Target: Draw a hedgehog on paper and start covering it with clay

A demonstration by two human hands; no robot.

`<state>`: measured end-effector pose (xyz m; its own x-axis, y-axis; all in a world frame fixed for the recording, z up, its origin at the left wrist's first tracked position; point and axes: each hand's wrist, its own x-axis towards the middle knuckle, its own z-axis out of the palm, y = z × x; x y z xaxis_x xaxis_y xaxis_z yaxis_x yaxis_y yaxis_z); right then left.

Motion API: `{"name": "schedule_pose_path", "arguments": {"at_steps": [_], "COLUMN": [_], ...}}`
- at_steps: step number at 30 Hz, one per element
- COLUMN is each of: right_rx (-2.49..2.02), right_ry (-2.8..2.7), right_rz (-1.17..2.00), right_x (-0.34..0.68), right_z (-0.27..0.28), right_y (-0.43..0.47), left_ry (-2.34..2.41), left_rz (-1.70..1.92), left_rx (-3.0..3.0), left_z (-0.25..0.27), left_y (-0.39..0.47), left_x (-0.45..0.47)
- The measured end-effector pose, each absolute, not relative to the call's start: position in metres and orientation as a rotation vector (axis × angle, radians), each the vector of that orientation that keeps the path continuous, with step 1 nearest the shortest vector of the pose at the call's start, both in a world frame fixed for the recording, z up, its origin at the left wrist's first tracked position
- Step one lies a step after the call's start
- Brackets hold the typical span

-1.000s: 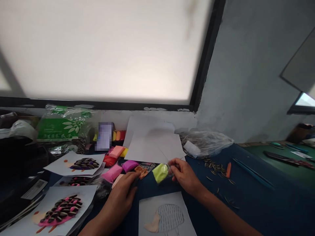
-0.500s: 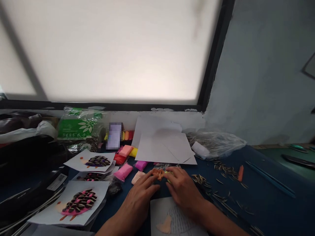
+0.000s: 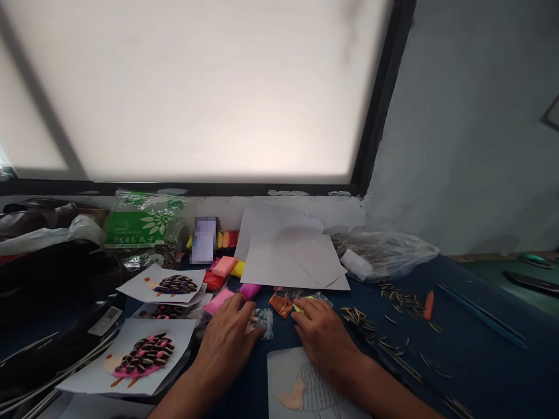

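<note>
Apparently sorting — with left hand (image 3: 227, 331) curled over clear plastic zip bag (image 3: 264, 323), right hand (image 3: 322, 330) on lime-yellow plastic-wrapped packet (image 3: 299, 304) (cannot tell if gripping); next, likely needs firm pinch.

Drawing (image 3: 321, 387) at near edge of surface (image 3: 463, 361); seed pictures (image 3: 144, 356) left, loose seeds (image 3: 404, 301) right. Packets (image 3: 280, 305) between drawing and paper sheets (image 3: 292, 262). Sheets toward back edge, plastic bag (image 3: 388, 254) to their right.

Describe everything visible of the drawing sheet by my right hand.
The white paper sheet lies on the blue tabletop, its near edge out of frame. It shows a grey-lined animal: rows of marks on the body, thin leg lines, and a peach, clay-like head at left. Your right hand hides part of it; contact is unclear.
</note>
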<state>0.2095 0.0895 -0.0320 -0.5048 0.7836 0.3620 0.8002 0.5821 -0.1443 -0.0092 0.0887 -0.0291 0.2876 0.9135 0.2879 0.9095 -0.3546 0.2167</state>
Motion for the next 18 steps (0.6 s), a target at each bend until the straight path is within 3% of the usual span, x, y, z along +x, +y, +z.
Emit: {"name": "schedule_pose_path", "arguments": {"at_steps": [10,18], "right_rx": [-1.081,-0.853], "right_ry": [-2.441,-2.583], "right_rz": [-0.016,0.33], "right_x": [0.202,0.192], "right_z": [-0.027,-0.014], "right_y": [0.081,0.061], "left_ry": [1.826,2.07], "left_rz": [0.45,0.391], "left_rx": [2.633,2.541], "left_z": [-0.041,-0.034], "left_y": [0.094,0.105], "left_x": [-0.007,-0.035]}}
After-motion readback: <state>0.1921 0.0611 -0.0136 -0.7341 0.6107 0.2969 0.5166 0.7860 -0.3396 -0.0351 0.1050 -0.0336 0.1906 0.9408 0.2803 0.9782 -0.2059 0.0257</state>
